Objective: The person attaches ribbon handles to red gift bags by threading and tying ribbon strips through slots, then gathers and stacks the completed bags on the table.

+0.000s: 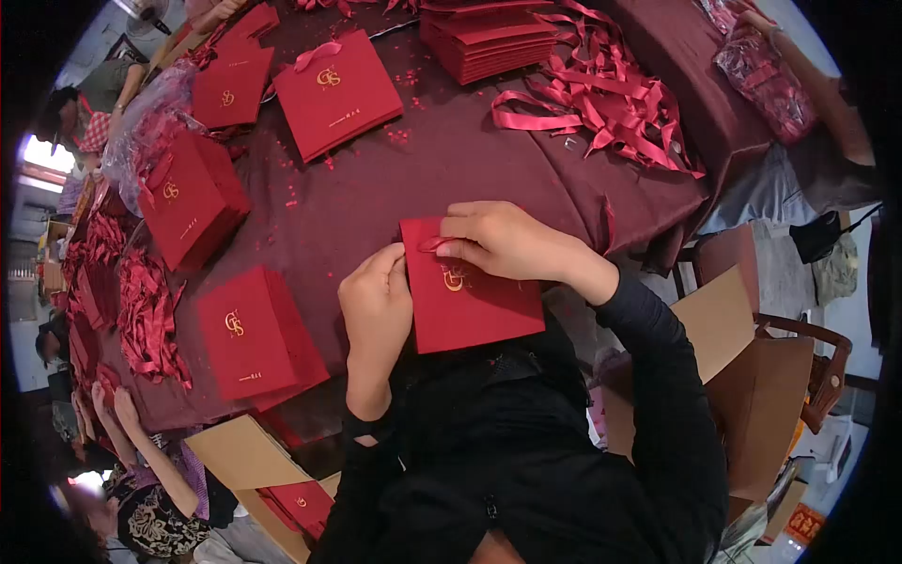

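A red paper gift bag [489,315] with a gold emblem lies at the table's near edge, in front of my body. My left hand [378,296] pinches the bag's upper left edge between thumb and fingers. Across the top of the bag lies my right hand [512,242], its thumb and fingers closed on a short red ribbon [432,244] at the bag's upper part. The ribbon's ends are partly hidden under those fingers.
Finished-looking red bags [340,94] stand in stacks on the dark red tablecloth [451,150]. Loose red ribbons [620,103] pile up at the right. Open cardboard boxes [249,456] flank me. Other people work along the left, one person's hands [117,409] near ribbons.
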Motion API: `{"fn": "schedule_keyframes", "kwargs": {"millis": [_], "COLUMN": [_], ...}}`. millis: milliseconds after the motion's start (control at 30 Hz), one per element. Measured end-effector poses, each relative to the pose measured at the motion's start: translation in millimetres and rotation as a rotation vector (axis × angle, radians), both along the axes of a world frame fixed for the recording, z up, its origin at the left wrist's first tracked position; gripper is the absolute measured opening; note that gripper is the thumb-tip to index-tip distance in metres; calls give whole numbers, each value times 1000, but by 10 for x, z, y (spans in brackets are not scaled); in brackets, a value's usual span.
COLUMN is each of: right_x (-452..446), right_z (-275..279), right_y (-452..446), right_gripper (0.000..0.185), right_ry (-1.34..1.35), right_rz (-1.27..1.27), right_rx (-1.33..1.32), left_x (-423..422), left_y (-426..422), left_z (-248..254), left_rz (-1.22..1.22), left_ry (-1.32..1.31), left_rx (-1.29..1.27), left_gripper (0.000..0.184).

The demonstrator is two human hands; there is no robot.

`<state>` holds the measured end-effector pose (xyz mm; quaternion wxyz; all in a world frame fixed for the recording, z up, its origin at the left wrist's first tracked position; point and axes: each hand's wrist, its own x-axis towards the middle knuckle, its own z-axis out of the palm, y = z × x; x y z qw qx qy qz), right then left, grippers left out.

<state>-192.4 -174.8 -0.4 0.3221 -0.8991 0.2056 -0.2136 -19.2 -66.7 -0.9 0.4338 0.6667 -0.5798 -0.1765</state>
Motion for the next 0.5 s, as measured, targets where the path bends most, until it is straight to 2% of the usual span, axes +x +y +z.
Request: {"fn": "schedule_keyframes", "kwargs": {"millis": [100, 233, 300, 333, 400, 500], "right_x": [-32, -28, -43, -46, -40, -7], "right_z": [46, 34, 28, 24, 24, 25], "right_y": [-8, -17, -36, -30, -23, 8], "right_gripper": [25, 23, 23, 23, 24, 26], "right_ry": [43, 54, 62, 70, 75, 83], "right_rz": [64, 97, 98, 102, 98, 91], "right_rx": [86, 171, 187, 204, 175, 120], "left_x": [64, 128, 151, 287, 396, 398], "left_y": [1, 62, 75, 91, 98, 120], "left_z": [20, -20, -129, -131, -107, -28], "left_rz": [0, -13, 213, 296, 289, 349], "left_ry": [143, 91, 375, 367, 383, 359], "left_rx": [113, 163, -14, -42, -84, -12], "left_gripper": [17, 16, 16, 19, 17, 18]}}
